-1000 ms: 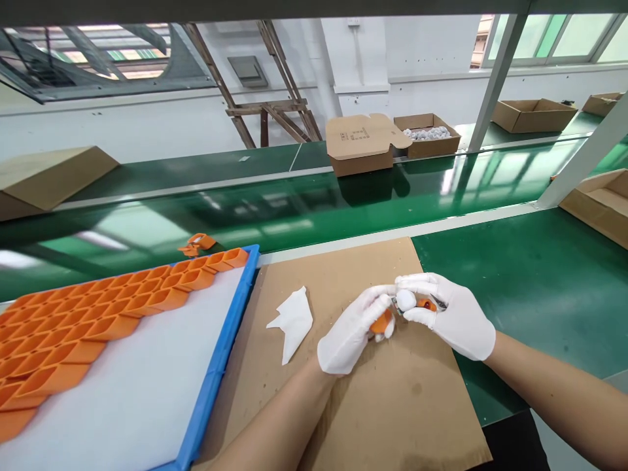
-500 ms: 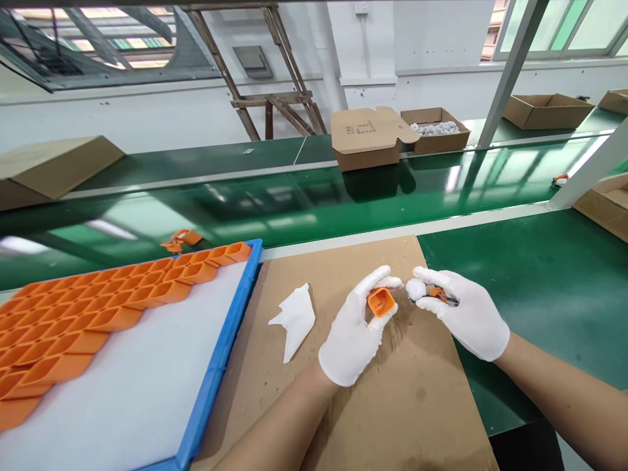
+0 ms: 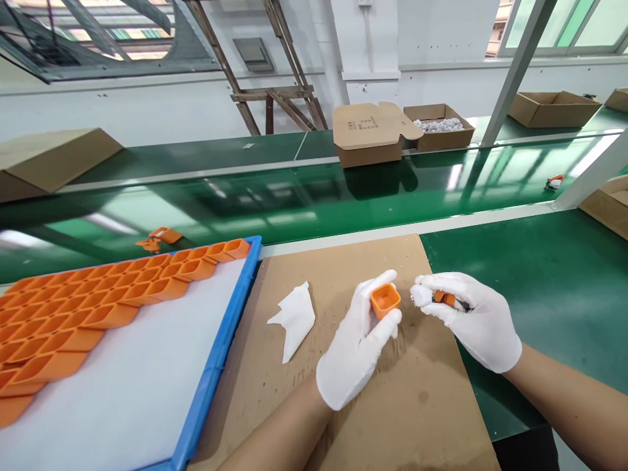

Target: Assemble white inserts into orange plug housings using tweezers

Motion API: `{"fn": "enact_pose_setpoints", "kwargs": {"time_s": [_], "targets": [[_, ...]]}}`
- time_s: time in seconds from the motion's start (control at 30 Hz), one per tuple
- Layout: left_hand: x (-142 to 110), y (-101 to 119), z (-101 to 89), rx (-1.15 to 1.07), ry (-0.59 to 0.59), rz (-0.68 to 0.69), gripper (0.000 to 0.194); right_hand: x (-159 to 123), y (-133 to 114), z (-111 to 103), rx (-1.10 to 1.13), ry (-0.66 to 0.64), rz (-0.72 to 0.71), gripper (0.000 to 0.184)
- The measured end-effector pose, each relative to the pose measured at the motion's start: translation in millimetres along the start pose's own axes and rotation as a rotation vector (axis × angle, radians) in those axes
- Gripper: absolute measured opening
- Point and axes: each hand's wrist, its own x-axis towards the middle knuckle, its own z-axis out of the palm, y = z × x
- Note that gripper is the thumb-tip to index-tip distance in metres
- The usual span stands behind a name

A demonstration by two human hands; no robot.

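White gloves cover both of my hands. Between thumb and fingers, my left hand grips an orange plastic cup-shaped housing, its squarish opening facing up toward me. Just to the right, my right hand pinches a small assembly with a rounded white end and an orange part behind it; its rear lies partly hidden in the fingers. The assembly's white end points at the housing, with a gap between them. Both hands are above a brown cardboard sheet.
To the left, a blue-rimmed tray holds rows of orange housings. A torn white paper piece lies on the cardboard. Behind runs a green conveyor belt carrying orange parts. Cardboard boxes stand on the shelf beyond.
The housing in my left hand has tilted and shifted slightly right. My right hand has moved a little right with the assembly. Orange parts on the belt have shifted left.
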Motion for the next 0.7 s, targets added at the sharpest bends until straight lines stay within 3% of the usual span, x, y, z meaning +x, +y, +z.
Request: {"fn": "enact_pose_setpoints", "kwargs": {"time_s": [0.07,0.2,0.27,0.33,0.5,0.6,0.7], "targets": [[-0.3,-1.6,-0.7,0.051,0.033,0.075,0.043,-0.4,-0.1,-0.3,-0.022,0.024,-0.028,0.03],[2.5,-11.5,-1.8,0.344,0.293,0.391,0.046,-1.5,-0.5,-1.3,-0.108,0.064,-0.117,0.032],[3.6,-13.3,-2.5,0.421,0.311,0.477,0.052,-2.1,-1.9,-1.0,-0.132,0.044,-0.144,0.033],[3.7,-12.4,-3.1,0.459,0.317,0.502,0.052,-2.4,-3.7,-0.3,-0.113,0.033,-0.163,0.034],[3.4,-6.8,-3.5,0.459,0.315,0.407,0.043,-3.2,-4.7,0.8,-0.046,0.053,-0.203,0.032],[4.5,-3.8,-2.3,0.417,0.347,0.489,0.034,-4.0,-2.1,-0.3,-0.072,0.078,-0.189,0.032],[5.3,-2.7,-0.2,0.344,0.345,0.569,0.037,-4.7,0.6,-1.3,-0.072,0.073,-0.195,0.035]]}}
